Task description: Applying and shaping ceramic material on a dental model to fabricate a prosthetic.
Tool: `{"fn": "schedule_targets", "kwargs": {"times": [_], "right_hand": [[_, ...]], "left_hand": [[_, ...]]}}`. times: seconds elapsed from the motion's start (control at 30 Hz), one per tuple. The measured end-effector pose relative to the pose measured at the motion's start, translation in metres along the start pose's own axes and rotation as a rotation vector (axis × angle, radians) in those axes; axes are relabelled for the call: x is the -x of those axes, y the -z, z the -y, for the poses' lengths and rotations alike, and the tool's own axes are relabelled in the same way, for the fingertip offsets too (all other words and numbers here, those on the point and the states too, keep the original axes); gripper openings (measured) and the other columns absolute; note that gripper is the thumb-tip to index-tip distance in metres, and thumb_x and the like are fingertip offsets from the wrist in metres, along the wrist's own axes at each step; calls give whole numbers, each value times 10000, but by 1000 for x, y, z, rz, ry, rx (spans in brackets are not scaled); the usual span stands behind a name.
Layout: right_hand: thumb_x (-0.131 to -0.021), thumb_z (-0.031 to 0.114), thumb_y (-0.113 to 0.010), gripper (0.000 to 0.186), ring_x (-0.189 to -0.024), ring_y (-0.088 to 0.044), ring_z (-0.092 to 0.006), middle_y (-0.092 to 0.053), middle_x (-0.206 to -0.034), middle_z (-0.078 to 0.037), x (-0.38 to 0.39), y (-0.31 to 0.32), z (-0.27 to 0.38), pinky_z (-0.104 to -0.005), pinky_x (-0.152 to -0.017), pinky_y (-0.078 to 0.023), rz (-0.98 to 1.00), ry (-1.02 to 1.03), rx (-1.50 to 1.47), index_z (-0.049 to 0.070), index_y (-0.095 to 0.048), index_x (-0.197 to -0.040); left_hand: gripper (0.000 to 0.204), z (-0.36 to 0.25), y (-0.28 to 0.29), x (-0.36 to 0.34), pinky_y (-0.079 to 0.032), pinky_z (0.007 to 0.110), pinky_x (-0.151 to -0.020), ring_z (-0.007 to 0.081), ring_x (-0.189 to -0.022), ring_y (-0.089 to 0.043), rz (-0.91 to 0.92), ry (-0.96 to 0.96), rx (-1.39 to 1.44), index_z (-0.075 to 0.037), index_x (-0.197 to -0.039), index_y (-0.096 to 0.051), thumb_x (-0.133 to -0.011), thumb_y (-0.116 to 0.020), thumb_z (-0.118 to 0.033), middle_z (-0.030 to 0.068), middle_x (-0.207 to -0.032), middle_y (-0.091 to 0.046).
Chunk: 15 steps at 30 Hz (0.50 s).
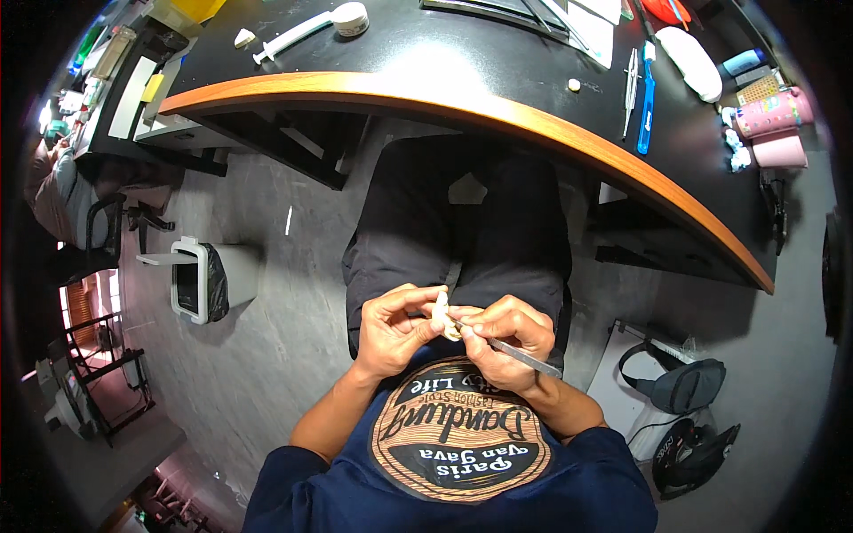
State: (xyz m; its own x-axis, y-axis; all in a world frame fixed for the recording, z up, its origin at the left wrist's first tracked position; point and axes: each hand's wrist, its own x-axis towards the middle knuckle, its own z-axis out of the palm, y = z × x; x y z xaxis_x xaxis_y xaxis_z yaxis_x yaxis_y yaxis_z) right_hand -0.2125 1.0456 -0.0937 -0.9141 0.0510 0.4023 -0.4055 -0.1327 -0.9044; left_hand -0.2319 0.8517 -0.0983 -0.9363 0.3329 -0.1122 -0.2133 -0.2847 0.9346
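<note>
Above my lap, my left hand (391, 333) pinches a small, irregular cream-coloured piece (442, 309) between thumb and fingers, held upright. Beside it my right hand (511, 342) grips a long flat metal tool (529, 359), its handle end pointing down to the right and its other end at the piece, partly hidden by my fingers. Both hands are closed and close together, in front of my dark shirt and trousers.
The black desk (462, 105) ahead holds a syringe (293, 35), round jar (350, 19), tweezers (631, 93), blue tool (646, 107) and pink cups (769, 111). A lidded bin (216, 280) stands left; bags (675, 382) lie right. Another person (62, 191) sits far left.
</note>
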Motion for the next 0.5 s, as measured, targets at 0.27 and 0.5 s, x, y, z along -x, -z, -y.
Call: {"fn": "schedule_targets", "kwargs": {"times": [0.27, 0.5], "right_hand": [[-837, -99, -733, 106, -926, -774, -346, -685, -837, -150, -5, 3, 6, -398, -820, -656, 51, -8, -20, -42, -645, -852], [-860, -115, -716, 123, -834, -764, -262, -657, -828, -140, -3, -1, 8, -463, -875, -654, -15, -1, -41, -34, -624, -870]], "left_hand": [[429, -5, 3, -3, -521, 259, -800, 127, -890, -630, 34, 28, -14, 84, -1251, -690, -895, -812, -123, 70, -964, -645], [364, -8, 6, -6, -573, 281, -852, 168, -948, -681, 114, -36, -44, 90, -1272, -674, -929, -748, -6, 115, -1033, -671]]}}
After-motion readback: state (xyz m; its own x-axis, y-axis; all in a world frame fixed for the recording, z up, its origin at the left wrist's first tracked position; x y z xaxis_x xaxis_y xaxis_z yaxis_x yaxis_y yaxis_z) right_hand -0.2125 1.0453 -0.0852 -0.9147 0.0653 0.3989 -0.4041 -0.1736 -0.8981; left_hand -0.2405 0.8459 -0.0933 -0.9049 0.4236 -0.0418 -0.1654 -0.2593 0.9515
